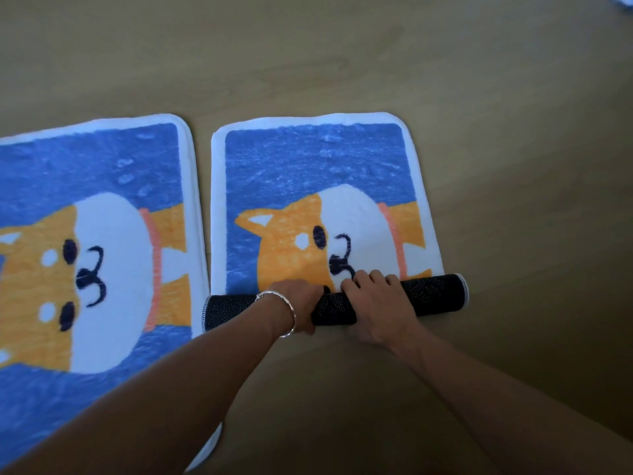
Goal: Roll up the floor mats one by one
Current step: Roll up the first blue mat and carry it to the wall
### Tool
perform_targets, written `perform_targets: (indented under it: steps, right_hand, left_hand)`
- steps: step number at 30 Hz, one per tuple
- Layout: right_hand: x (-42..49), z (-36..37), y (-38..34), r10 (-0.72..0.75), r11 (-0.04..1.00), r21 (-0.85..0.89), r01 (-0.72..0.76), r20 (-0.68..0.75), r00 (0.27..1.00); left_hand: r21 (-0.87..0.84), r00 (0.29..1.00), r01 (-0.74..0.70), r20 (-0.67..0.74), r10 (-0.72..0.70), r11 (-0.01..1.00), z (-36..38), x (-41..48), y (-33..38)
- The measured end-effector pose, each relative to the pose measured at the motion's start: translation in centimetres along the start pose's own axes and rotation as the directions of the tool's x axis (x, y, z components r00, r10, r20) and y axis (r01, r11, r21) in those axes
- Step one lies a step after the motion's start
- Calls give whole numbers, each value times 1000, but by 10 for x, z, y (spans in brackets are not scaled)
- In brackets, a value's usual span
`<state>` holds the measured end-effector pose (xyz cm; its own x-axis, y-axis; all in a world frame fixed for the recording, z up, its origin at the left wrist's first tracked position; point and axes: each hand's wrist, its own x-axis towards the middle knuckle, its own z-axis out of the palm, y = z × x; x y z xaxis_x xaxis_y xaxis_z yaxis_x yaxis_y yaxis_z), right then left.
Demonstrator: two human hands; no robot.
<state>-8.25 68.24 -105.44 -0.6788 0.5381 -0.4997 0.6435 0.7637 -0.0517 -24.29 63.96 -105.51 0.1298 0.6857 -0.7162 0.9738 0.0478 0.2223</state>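
Mat roll (432, 293), long axis left-right

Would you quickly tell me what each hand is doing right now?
Left hand: fingers curled round the roll, gripping it.
Right hand: gripping the same roll.

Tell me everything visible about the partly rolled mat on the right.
The right mat is plush, blue with a white border and an orange-and-white dog face. Its near end is wound into a roll showing dark, dotted backing; the rest lies flat on the floor. The left hand and right hand grip the roll's middle, fingers curled over it. A matching mat lies beside it, apart.
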Motion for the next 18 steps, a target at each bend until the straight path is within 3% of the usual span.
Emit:
perform_targets:
  steps: [2,5,7,12,15,17,18]
  right_hand:
    - [4,-1,3,1,1000,30,-1,21,1000]
    - [15,-7,5,-10,994,111,-10,174,985]
    - [17,-10,4,-15,987,158,-24,241,970]
    - [-2,3,3,-35,999,5,35,32,999]
    - [0,9,3,-27,998,-64,22,-80,996]
    - [8,2,6,-28,998,54,28,-6,1000]
    - [12,-2,9,-33,990,137,19,102,994]
  left_hand:
    - [41,997,-33,-71,36,999,3,-6,1]
    - [196,965,-11,-255,62,981,18,-15,1]
    - [186,972,23,-234,21,982,22,-15,4]
    - [42,996,37,-84,-33,998,9,-3,-1]
    - [92,984,7,-177,10,996,12,-9,-1]
    - [203,949,-11,-305,74,979,22,-16,-1]
    - [252,940,-12,-327,97,968,25,-19,-1]
